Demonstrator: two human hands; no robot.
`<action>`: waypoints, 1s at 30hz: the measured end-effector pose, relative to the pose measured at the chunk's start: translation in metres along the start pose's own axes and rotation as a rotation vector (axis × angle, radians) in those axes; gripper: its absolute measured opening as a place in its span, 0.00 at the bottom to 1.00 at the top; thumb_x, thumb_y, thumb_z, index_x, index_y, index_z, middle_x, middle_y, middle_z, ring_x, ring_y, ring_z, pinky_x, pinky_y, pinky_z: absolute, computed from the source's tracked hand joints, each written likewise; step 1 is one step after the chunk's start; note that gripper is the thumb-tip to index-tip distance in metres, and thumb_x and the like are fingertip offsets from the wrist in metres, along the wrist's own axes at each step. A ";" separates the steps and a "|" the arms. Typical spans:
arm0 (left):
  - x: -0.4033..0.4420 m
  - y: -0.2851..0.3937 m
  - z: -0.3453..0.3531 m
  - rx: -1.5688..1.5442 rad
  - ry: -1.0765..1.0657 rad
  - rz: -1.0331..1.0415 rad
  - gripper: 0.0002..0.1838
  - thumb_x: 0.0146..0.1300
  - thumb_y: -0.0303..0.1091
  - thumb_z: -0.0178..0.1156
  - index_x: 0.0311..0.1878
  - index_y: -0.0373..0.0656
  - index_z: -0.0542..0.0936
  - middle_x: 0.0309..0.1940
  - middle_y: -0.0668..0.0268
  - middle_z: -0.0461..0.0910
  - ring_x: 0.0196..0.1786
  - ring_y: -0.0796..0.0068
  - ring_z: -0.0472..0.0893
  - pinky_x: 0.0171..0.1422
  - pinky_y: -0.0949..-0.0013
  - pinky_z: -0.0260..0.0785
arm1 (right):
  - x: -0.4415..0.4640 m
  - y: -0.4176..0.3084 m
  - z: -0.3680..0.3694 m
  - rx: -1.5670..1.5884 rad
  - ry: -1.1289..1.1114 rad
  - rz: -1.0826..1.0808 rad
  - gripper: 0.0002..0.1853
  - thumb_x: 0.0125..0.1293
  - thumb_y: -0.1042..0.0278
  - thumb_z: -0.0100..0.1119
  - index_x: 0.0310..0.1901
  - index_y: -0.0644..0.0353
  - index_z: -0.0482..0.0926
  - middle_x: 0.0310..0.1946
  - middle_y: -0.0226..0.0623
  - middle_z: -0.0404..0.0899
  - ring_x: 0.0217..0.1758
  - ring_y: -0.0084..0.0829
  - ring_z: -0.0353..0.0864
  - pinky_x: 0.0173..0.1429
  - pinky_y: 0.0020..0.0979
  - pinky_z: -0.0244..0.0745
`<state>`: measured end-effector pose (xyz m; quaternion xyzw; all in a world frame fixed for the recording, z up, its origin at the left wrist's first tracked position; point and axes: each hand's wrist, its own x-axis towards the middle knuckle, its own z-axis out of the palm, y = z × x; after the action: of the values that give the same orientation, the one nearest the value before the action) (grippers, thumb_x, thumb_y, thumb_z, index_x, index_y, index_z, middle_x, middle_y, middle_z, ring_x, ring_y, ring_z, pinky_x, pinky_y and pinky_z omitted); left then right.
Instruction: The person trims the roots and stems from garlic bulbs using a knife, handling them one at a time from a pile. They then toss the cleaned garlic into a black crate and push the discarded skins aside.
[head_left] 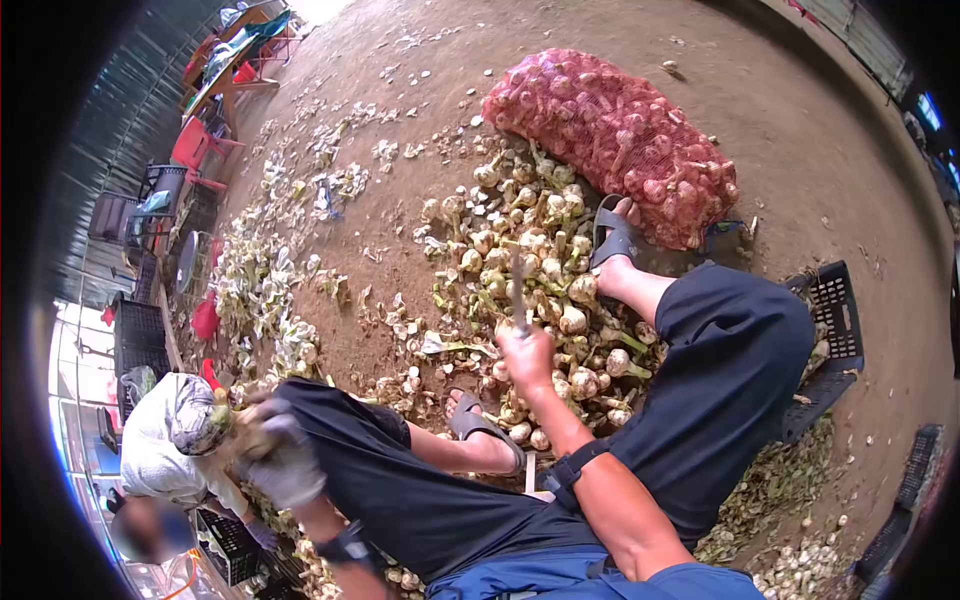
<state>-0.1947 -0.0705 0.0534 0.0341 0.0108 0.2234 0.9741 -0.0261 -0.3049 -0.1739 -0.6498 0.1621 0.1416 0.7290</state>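
Note:
My right hand (527,355) is closed round the handle of a knife (518,290), its blade pointing away from me over a heap of garlic bulbs (545,245) between my feet. My left hand (285,465), in a grey glove, is blurred at the lower left beside my knee. Its fingers are bent against pale, leafy garlic stalks (238,440), partly smeared by motion. Cut stems and bulbs lie under the knife.
A full red mesh sack of garlic (615,140) lies beyond the heap. A black crate (835,330) stands right of my knee. Peelings (265,270) cover the ground at left. A co-worker (165,450) is at the lower left, near a red chair (195,150) and more crates.

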 end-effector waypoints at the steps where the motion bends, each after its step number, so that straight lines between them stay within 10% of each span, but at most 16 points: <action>1: -0.022 0.040 0.001 0.030 0.011 0.150 0.46 0.47 0.28 0.76 0.69 0.38 0.62 0.58 0.60 0.71 0.56 0.66 0.76 0.62 0.62 0.76 | 0.000 -0.025 -0.004 0.105 0.063 0.053 0.11 0.65 0.66 0.65 0.27 0.60 0.78 0.20 0.23 0.73 0.15 0.19 0.70 0.21 0.30 0.80; 5: -0.050 0.073 -0.015 0.524 -0.041 0.176 0.45 0.57 0.38 0.71 0.75 0.38 0.60 0.64 0.59 0.68 0.60 0.64 0.74 0.64 0.61 0.73 | 0.013 -0.049 -0.009 0.339 0.168 0.041 0.10 0.67 0.68 0.62 0.29 0.61 0.78 0.19 0.24 0.74 0.13 0.18 0.69 0.21 0.28 0.81; 9: 0.007 -0.073 -0.017 1.732 0.343 -0.043 0.26 0.62 0.27 0.62 0.65 0.39 0.74 0.48 0.61 0.81 0.46 0.68 0.83 0.52 0.68 0.78 | 0.012 -0.055 -0.010 0.391 0.159 0.008 0.11 0.69 0.70 0.62 0.27 0.60 0.77 0.19 0.24 0.72 0.12 0.18 0.66 0.21 0.31 0.80; 12: 0.056 -0.136 -0.117 2.108 0.056 -0.477 0.27 0.57 0.36 0.71 0.60 0.41 0.79 0.44 0.60 0.85 0.49 0.72 0.85 0.55 0.69 0.76 | 0.014 -0.077 -0.017 0.579 0.209 -0.046 0.14 0.69 0.71 0.62 0.25 0.59 0.73 0.17 0.25 0.70 0.11 0.18 0.64 0.24 0.30 0.80; 17: 0.079 -0.207 -0.286 2.738 -0.258 -0.932 0.27 0.56 0.45 0.71 0.56 0.41 0.79 0.55 0.47 0.82 0.56 0.48 0.82 0.61 0.54 0.76 | 0.024 -0.087 -0.041 0.624 0.316 -0.024 0.14 0.69 0.69 0.63 0.26 0.59 0.73 0.17 0.26 0.70 0.12 0.19 0.66 0.23 0.29 0.78; 27: 0.071 -0.210 -0.342 2.824 -0.184 -1.003 0.17 0.57 0.43 0.68 0.48 0.48 0.83 0.46 0.51 0.85 0.47 0.50 0.86 0.52 0.54 0.79 | 0.033 -0.068 -0.043 0.597 0.287 0.008 0.13 0.70 0.70 0.63 0.27 0.58 0.74 0.19 0.25 0.72 0.14 0.16 0.67 0.22 0.25 0.77; 30: 0.079 -0.180 -0.356 2.027 0.441 -0.798 0.13 0.56 0.35 0.66 0.44 0.41 0.83 0.29 0.60 0.84 0.31 0.64 0.85 0.37 0.61 0.78 | 0.033 -0.053 -0.041 0.571 0.256 -0.010 0.12 0.71 0.68 0.63 0.29 0.62 0.79 0.20 0.27 0.76 0.15 0.18 0.70 0.23 0.25 0.77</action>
<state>-0.0585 -0.1757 -0.3152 0.7682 0.3716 -0.2170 0.4740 0.0240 -0.3520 -0.1445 -0.4324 0.2826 0.0040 0.8563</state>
